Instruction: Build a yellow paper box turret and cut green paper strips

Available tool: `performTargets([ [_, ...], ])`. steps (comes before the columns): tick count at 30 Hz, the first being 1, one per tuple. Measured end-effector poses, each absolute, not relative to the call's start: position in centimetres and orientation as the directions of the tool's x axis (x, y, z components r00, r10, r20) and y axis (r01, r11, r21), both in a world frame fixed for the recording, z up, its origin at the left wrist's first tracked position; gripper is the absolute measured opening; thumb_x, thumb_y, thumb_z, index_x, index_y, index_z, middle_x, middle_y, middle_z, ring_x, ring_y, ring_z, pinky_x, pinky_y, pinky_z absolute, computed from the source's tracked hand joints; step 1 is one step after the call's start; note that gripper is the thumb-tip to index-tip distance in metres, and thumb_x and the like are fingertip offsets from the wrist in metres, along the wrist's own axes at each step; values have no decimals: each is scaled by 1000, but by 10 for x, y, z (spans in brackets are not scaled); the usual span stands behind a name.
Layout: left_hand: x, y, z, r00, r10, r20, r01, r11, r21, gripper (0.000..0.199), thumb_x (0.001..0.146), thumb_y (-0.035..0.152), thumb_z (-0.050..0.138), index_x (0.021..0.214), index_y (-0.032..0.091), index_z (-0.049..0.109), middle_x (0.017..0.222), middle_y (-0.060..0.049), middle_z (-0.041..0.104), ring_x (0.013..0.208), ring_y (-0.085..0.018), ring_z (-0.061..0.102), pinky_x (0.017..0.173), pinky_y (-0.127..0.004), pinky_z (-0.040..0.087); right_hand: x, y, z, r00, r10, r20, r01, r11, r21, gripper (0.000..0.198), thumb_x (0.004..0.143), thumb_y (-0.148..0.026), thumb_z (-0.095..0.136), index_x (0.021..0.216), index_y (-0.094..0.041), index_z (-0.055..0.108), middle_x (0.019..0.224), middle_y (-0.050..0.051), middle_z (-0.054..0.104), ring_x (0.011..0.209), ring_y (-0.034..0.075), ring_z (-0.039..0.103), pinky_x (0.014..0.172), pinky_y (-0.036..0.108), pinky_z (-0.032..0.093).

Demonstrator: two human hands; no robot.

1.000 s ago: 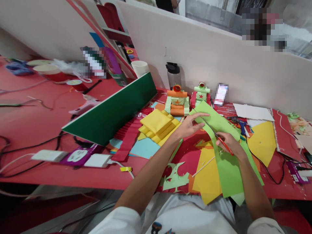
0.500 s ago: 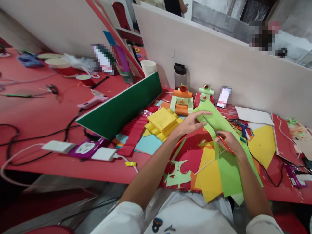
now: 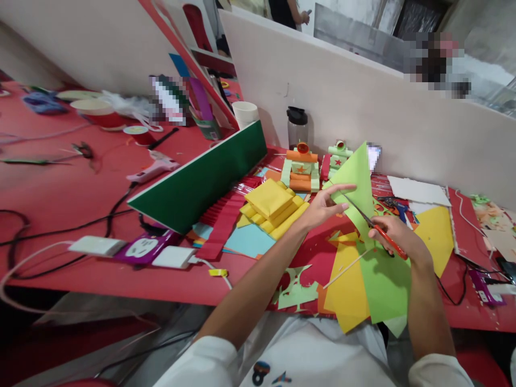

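My right hand [image 3: 393, 234] grips a pair of scissors [image 3: 398, 245] with orange-red handles, the blades pointing up and left. A sheet of light green paper [image 3: 358, 169] is raised, with the blades at its lower edge. My left hand [image 3: 327, 205] holds that sheet near its left side, index finger stretched along it and the thumb below. Whether the blades are closed cannot be made out. Beneath my hands lie a larger green sheet [image 3: 387, 285], a yellow sheet [image 3: 346, 285] and a thin stick [image 3: 346, 271]. Pale green cut-out scraps [image 3: 298, 293] lie left of them.
Folded yellow paper pieces [image 3: 272, 201] lie left of my left hand. Two paper models, one orange-and-green [image 3: 301, 169], stand behind, near a bottle [image 3: 297, 129]. A green board [image 3: 205, 177] leans at left, beside a pink glue gun [image 3: 153, 167] and a power strip [image 3: 145, 247].
The green sheet has swung upright, its right part no longer hanging beside my right arm. My right hand and the scissors have shifted right and slightly down; my left hand has moved slightly right.
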State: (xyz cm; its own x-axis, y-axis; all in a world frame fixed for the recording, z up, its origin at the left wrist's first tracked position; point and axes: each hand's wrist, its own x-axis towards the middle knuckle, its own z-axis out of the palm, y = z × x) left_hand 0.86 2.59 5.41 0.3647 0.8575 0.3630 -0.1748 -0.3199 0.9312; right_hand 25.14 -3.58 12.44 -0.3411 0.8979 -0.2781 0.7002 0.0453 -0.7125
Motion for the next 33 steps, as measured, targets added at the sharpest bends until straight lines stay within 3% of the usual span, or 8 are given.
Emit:
performTargets([
  [2, 17, 26, 48, 375, 855, 359, -148, -328, 933, 67, 87, 61, 75, 142, 23, 64, 121, -9, 76, 54, -9, 55, 57, -30, 52, 260, -32, 120, -343, 894, -289, 705, 41, -708, 26, 86, -46, 67, 79, -23, 59, 54, -6, 52, 41, 14, 50, 42, 27, 35],
  [4, 22, 28, 42, 384, 847, 367, -108, -354, 929, 65, 92, 61, 70, 143, 23, 63, 122, -10, 76, 61, -13, 61, 62, -31, 54, 267, -26, 110, -356, 891, -282, 701, 55, -711, 30, 84, -49, 70, 77, -23, 57, 55, -6, 51, 43, 13, 48, 43, 26, 36],
  [7, 25, 32, 34, 377, 823, 425, -52, -439, 897, 56, 99, 57, 61, 140, 20, 65, 136, -12, 72, 99, -25, 72, 89, -39, 58, 272, -19, 93, -373, 883, -284, 686, 57, -725, 33, 84, -53, 69, 79, -23, 57, 56, -7, 48, 44, 13, 47, 44, 26, 37],
  [9, 24, 35, 31, 384, 803, 455, -25, -484, 875, 51, 102, 53, 57, 137, 19, 68, 141, -13, 70, 122, -29, 67, 107, -44, 51, 272, -17, 84, -379, 884, -275, 674, 59, -736, 33, 85, -53, 67, 80, -22, 57, 56, -8, 48, 45, 13, 46, 45, 25, 36],
  [11, 22, 38, 30, 387, 800, 458, -7, -494, 869, 47, 102, 51, 58, 136, 20, 69, 141, -12, 70, 131, -30, 64, 115, -45, 47, 272, -17, 78, -379, 890, -254, 667, 73, -741, 32, 86, -53, 66, 82, -22, 59, 56, -8, 49, 47, 12, 46, 48, 25, 36],
  [19, 16, 37, 35, 299, 853, 428, -25, -441, 897, 61, 85, 51, 81, 135, 18, 68, 136, -12, 72, 126, -32, 66, 112, -45, 50, 268, -20, 73, -386, 892, -235, 651, 84, -754, 31, 86, -52, 67, 87, -20, 62, 59, -7, 51, 50, 12, 45, 52, 26, 33],
  [26, 15, 36, 37, 362, 845, 392, -25, -412, 911, 65, 82, 53, 83, 136, 20, 68, 141, -13, 70, 131, -34, 64, 116, -47, 47, 256, -23, 75, -412, 897, -161, 634, 155, -758, 33, 86, -52, 68, 87, -20, 61, 71, -4, 55, 59, 14, 48, 57, 27, 36],
  [33, 14, 34, 41, 362, 832, 420, 5, -453, 892, 66, 84, 53, 82, 138, 18, 66, 140, -13, 69, 131, -34, 64, 114, -45, 48, 247, -27, 77, -363, 914, -180, 619, 92, -780, 31, 88, -51, 66, 85, -20, 61, 66, -5, 53, 57, 13, 47, 57, 28, 38],
])
